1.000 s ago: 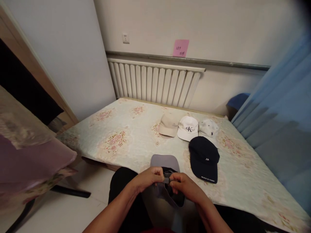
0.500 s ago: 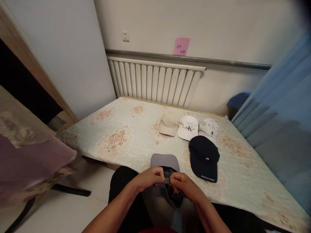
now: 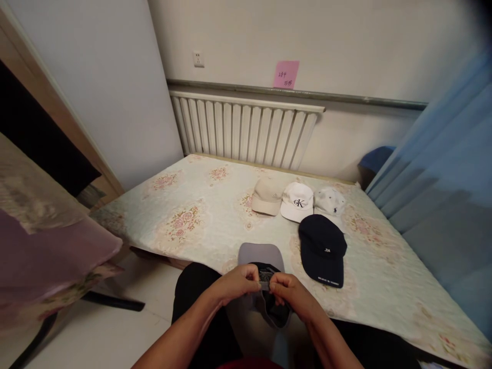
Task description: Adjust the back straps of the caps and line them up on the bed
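Observation:
A grey baseball cap [image 3: 260,252] is between my hands at the bed's front edge, its brim pointing away from me and its dark inside showing. My left hand [image 3: 243,280] pinches one end of the cap's back strap. On the other side of the strap, my right hand [image 3: 286,291] has its fingers closed on it. The fingertips hide much of the strap and any fastening. Beyond and to the right lies a navy cap [image 3: 322,246] with small lettering on its brim. Behind it sit a beige cap [image 3: 266,197], a white cap [image 3: 298,201] and a pale patterned cap [image 3: 329,201] in a row.
The caps lie on a bed with a floral cover [image 3: 215,210]. A radiator [image 3: 246,125] and pipe run along the wall behind. A blue curtain [image 3: 442,195] hangs at the right, with a blue object [image 3: 376,159] beside it. A cloth-draped chair [image 3: 57,256] stands at the left.
Both hands keep hold of the strap in nearly the same place; the right fingers have shifted very slightly. The other caps have not moved.

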{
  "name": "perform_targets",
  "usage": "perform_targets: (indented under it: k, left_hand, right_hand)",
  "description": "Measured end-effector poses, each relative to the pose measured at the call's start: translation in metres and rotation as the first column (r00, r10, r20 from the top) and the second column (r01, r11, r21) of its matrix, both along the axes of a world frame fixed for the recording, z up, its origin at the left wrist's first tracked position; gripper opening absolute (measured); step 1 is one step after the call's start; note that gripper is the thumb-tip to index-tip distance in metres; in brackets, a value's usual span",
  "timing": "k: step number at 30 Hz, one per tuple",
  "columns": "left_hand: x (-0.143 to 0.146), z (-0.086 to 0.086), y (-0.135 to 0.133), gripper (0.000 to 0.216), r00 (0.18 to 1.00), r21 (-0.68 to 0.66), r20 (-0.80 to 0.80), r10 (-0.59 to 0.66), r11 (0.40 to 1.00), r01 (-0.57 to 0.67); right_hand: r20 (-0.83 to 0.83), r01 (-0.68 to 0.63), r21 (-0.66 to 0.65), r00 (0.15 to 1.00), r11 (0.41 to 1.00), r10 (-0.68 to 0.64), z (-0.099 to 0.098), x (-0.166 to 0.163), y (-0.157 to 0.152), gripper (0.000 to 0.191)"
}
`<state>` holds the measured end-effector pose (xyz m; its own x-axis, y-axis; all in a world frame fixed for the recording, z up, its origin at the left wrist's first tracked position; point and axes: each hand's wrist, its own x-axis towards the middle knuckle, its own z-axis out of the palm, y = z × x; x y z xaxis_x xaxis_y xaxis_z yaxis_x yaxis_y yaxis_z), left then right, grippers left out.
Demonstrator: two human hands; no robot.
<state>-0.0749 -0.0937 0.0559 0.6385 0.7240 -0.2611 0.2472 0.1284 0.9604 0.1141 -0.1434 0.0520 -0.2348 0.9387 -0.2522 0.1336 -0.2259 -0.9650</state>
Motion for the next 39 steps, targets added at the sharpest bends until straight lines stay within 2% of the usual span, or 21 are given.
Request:
perform_targets:
  k: [10, 17, 28, 33, 39]
  left_hand:
    - [0.002, 0.007, -0.001, 0.022, 1.0, -0.009, 0.031, -0.003, 1.0, 0.003]
    - [0.004, -0.003, 0.001, 0.015, 0.999, -0.013, 0.018, 0.03, 0.999, -0.03]
    - [0.004, 0.002, 0.0, 0.01, 0.999, 0.016, 0.039, 0.027, 0.999, -0.028]
    - [0.003, -0.005, 0.003, 0.021, 0.998, -0.048, 0.06, -0.007, 0.999, 0.01]
    - [0.003, -0.008, 0.006, 0.024, 0.993, -0.004, -0.022, -0.118, 0.993, 0.118]
  right_hand:
    - [0.003, 0.014, 0.01, 1.0, 1.0, -0.014, 0.003, 0.001, 0.0, 0.024]
    - [-0.011, 0.004, 0.027, 1.0, 1.0, -0.004, 0.001, 0.003, -0.001, 0.024]
    - [-0.025, 0.001, 0.02, 1.0, 1.0, 0.0, -0.003, 0.004, 0.0, 0.025]
    - [-0.013, -0.006, 0.009, 1.0, 1.0, 0.006, -0.003, 0.004, 0.0, 0.023]
    - [-0.009, -0.005, 0.014, 1.0, 1.0, 0.005, 0.0, 0.003, -0.001, 0.02]
